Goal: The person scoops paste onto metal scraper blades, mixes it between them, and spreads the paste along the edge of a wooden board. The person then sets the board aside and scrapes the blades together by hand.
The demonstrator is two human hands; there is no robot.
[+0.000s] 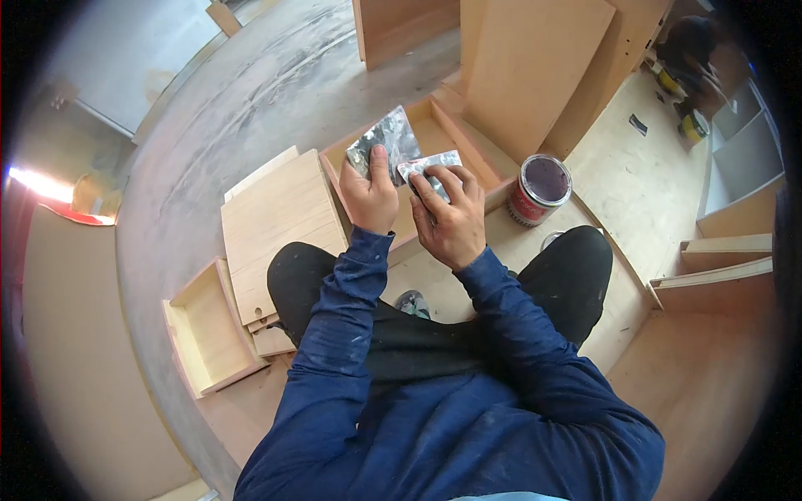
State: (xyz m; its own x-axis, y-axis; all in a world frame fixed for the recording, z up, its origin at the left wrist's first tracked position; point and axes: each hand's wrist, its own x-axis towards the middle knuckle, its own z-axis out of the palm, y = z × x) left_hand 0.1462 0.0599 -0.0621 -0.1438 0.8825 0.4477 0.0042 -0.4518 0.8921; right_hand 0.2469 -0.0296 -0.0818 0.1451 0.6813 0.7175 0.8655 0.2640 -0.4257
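Note:
Above a shallow wooden drawer, my left hand (373,194) is closed round a smeared metal plate (396,134), its thumb lying on the face. Just to the right, my right hand (452,214) grips a smaller, whitish-smeared scraper (443,160) with its fingers over the top. The scraper's edge meets or overlaps the plate's lower right part. Beneath both hands is the drawer (336,169), with reddish-brown outer edges. An open can (528,204) with a red label and dark contents stands right of my right hand.
Wooden panels (280,225) lie at the left, beside another small drawer (207,334). A tall wooden cabinet (535,67) stands ahead. At the upper right a person (689,50) crouches near yellow cans (693,127). Drawer-like wooden parts (718,284) are at the right.

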